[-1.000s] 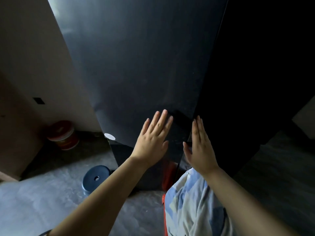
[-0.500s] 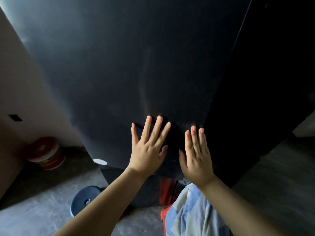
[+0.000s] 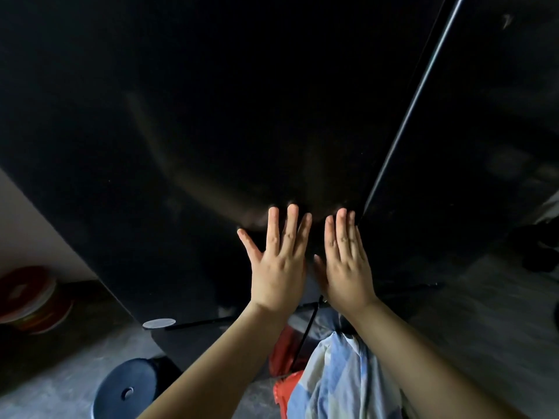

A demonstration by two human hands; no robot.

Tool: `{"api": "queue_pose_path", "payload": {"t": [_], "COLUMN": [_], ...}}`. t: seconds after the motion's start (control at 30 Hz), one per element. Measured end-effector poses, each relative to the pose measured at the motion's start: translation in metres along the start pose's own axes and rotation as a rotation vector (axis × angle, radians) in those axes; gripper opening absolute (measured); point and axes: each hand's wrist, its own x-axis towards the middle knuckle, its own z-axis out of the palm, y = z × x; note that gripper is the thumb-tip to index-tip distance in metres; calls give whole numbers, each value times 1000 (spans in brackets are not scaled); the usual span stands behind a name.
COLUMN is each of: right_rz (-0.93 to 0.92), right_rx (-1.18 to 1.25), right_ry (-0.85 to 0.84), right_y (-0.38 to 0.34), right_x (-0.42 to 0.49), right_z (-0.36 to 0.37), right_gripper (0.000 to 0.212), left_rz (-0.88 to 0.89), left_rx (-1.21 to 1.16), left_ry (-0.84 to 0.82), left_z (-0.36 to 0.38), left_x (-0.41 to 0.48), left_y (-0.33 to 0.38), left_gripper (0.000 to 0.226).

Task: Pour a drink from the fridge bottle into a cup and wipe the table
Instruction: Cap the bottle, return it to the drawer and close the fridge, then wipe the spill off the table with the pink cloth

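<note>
A tall black fridge fills most of the view, its left door [image 3: 211, 116] and right door [image 3: 484, 131] meeting at a thin bright seam. My left hand [image 3: 279, 264] lies flat on the left door with fingers spread, holding nothing. My right hand [image 3: 348, 261] rests flat beside it, close to the seam, fingers together and empty. No bottle, cup or table shows.
A dark blue round stool [image 3: 127, 388] stands on the grey floor at lower left. A red and white bucket [image 3: 30, 300] sits against the pale wall at far left. My blue-white clothing [image 3: 341, 382] and something red [image 3: 284, 349] hang below my hands.
The fridge has come much closer and now fills the view. Both hands have gone from hovering near the door's lower edge to lying flat on the left door, side by side.
</note>
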Motion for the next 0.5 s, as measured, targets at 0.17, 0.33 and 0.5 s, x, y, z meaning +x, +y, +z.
{"api": "queue_pose_path", "payload": {"t": [0.17,0.33,0.5], "right_rz": [26,16,6], "right_rx": [-58,-5,106], "right_ry": [-81,-156,-219], "right_y": [-2,3,3], "right_x": [-1,-2,0], "right_z": [-4,-18,-46], "right_gripper": [79,74,69], "left_rz": [15,8,-10], "left_rx": [5,19,-2], "left_ry": [-57,-112,-260], "left_z": [-7,-24,-57], "left_x": [-2,-5,-12], "left_y": [-1,-2,-2], "left_gripper": [82,81,75]}}
